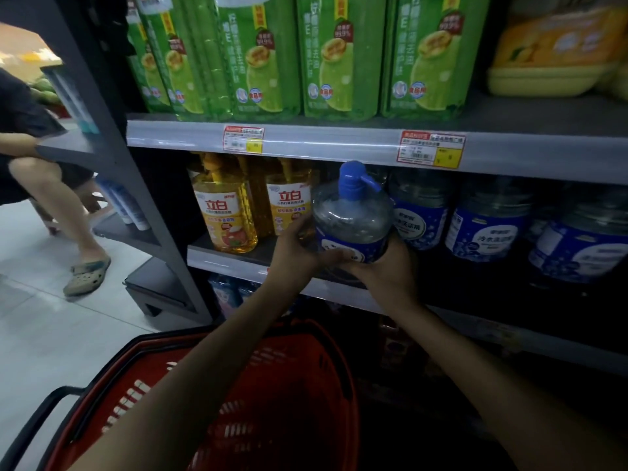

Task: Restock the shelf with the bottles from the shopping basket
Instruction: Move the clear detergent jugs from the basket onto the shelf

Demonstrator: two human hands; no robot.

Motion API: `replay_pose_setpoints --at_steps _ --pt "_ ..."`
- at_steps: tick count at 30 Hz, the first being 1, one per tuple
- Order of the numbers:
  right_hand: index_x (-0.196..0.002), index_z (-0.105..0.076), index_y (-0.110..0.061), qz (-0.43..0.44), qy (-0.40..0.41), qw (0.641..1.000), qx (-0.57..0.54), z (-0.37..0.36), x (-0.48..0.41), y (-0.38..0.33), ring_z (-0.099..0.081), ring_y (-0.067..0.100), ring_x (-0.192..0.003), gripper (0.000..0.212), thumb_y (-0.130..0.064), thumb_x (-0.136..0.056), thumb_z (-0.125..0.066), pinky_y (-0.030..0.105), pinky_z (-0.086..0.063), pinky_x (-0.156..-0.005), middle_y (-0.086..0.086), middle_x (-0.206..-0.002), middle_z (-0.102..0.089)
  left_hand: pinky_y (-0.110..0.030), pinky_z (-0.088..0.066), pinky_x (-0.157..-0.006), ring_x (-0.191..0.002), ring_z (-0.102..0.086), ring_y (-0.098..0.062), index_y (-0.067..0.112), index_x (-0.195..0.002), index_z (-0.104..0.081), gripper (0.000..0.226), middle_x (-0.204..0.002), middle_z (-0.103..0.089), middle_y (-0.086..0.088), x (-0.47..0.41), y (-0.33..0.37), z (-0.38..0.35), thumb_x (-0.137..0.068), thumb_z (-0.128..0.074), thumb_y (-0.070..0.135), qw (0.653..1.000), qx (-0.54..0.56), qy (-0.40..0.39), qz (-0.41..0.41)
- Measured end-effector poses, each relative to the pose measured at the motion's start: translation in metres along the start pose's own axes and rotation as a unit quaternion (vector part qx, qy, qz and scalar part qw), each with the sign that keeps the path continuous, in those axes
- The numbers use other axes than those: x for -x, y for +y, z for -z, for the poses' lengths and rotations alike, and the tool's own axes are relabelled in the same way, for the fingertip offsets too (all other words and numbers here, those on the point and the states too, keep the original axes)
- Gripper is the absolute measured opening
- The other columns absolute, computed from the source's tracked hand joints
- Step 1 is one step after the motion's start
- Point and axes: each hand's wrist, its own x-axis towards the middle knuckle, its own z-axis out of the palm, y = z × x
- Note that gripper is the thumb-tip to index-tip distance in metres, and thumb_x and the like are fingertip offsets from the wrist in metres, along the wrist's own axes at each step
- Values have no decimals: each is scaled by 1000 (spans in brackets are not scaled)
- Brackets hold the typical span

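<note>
At the middle shelf [238, 258], just right of the yellow bottles [227, 212], the left hand [294, 246] and right hand [384, 270] are clasping the blue-capped bottle [351, 219], which should be kept upright and slid back level.

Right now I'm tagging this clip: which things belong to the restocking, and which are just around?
In the job:
- blue-cap bottle, held by left hand and right hand
- red basket
- middle shelf, blue bottles already there

Just around:
- yellow bottles
- green packs above
- price tags
- bystander's leg
</note>
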Motion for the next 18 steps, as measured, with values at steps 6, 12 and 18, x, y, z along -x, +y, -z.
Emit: replay_pose_setpoints --at_steps 6,12,18 --pt "-132 -62 -19 14 27 999 31 3 -18 5 -66 5 -113 88 -39 -55 -99 20 -56 -88 -6 -124 -71 -47 -57 -99 -118 -66 -12 19 -127 -56 91 -125 -69 5 -16 -2 -13 -49 -102 29 999 31 31 23" --pt "-133 -60 -19 29 13 998 49 5 -18 14 -64 2 -115 88 -39 -57 -99 15 -53 -91 -8 -126 -69 -38 -57 -97 -116 -67 -10 16 -127 -56 83 -126 -68 2 -9 -13 -19 -56 -100 15 998 51 38 22" --pt "-129 -62 -20 9 11 998 66 -1 -18 21 -64 -2 -107 81 -38 -58 -98 4 -49 -81 -8 -120 -71 -37 -57 -99 -118 -65 -6 26 -126 -57 81 -127 -67 7 -10 -27 -21 -57 -99 17 996 69 43 23"
